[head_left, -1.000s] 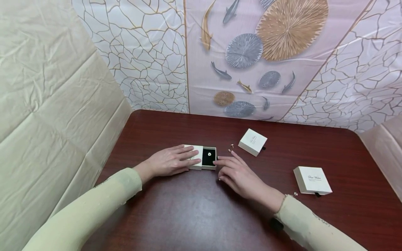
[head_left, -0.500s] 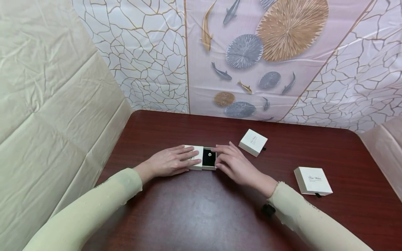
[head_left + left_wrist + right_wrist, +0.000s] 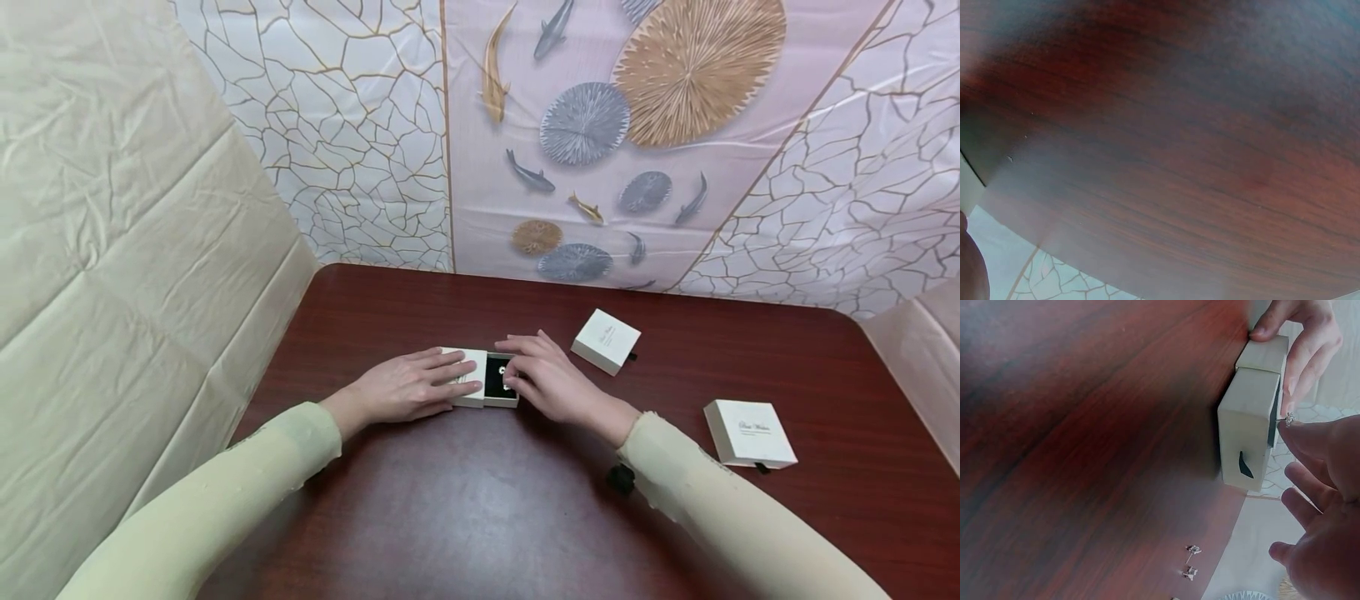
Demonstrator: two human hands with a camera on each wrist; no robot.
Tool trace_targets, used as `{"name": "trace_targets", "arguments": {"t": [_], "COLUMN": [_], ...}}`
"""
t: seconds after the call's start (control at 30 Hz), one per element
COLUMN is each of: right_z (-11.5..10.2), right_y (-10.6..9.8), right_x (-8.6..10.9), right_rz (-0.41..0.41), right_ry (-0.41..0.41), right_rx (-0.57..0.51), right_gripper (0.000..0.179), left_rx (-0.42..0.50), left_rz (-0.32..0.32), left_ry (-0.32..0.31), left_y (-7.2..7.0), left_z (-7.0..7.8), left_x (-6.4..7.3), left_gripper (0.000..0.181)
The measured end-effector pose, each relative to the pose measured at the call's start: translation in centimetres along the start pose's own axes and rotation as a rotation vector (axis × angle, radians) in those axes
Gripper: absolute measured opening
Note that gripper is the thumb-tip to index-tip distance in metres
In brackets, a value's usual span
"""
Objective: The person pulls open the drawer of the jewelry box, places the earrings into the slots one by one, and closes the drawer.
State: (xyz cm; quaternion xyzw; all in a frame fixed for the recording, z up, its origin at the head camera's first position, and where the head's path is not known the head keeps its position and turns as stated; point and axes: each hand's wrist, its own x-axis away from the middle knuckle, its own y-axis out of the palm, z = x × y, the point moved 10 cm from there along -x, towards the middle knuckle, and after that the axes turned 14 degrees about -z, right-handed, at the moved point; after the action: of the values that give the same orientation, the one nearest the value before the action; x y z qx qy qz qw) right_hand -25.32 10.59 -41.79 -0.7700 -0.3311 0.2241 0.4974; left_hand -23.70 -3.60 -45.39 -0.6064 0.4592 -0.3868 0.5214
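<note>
A small white jewelry box (image 3: 468,398) lies on the table with its black-lined drawer (image 3: 491,385) pulled out to the right. My left hand (image 3: 408,385) rests on the box's sleeve with straight fingers, its thumb at the near side. Over the drawer, my right hand (image 3: 551,383) pinches a sparkling stud earring (image 3: 1289,417) between thumb and finger, the pin pointing at the black lining. Another stud (image 3: 502,369) sits in the lining beside it. In the right wrist view, the drawer's front shows a black pull tab (image 3: 1245,465). The left wrist view shows mostly tabletop.
Two loose stud earrings, one here (image 3: 1193,550) and its neighbour (image 3: 1190,573), lie on the table beyond the drawer. Two more white boxes stand to the right, one farther back (image 3: 606,340) and one nearer (image 3: 750,433). Patterned cloth hangs behind the dark red table (image 3: 420,308).
My right hand has moved left from beside the drawer to over it, bringing the pinched stud to the lining. It now covers the loose studs in the head view. My left hand has stayed put.
</note>
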Motion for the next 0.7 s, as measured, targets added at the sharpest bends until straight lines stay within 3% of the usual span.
{"name": "trace_targets", "arguments": {"t": [0.47,0.7], "right_z": [0.8,0.8], "right_y": [1.2,1.5], "right_x": [-1.4,-1.6], "right_rz": [-0.036,-0.056], "right_ry": [0.007,0.012], "right_rx": [0.078,0.068], "right_gripper": [0.014,0.015], "left_rx": [-0.003,0.001], "left_rz": [-0.018,-0.020], "left_ry": [-0.001,-0.004], "left_y": [0.1,0.2], "left_z": [-0.1,-0.1], "left_x": [0.0,0.1], "left_gripper": [0.054,0.053]}}
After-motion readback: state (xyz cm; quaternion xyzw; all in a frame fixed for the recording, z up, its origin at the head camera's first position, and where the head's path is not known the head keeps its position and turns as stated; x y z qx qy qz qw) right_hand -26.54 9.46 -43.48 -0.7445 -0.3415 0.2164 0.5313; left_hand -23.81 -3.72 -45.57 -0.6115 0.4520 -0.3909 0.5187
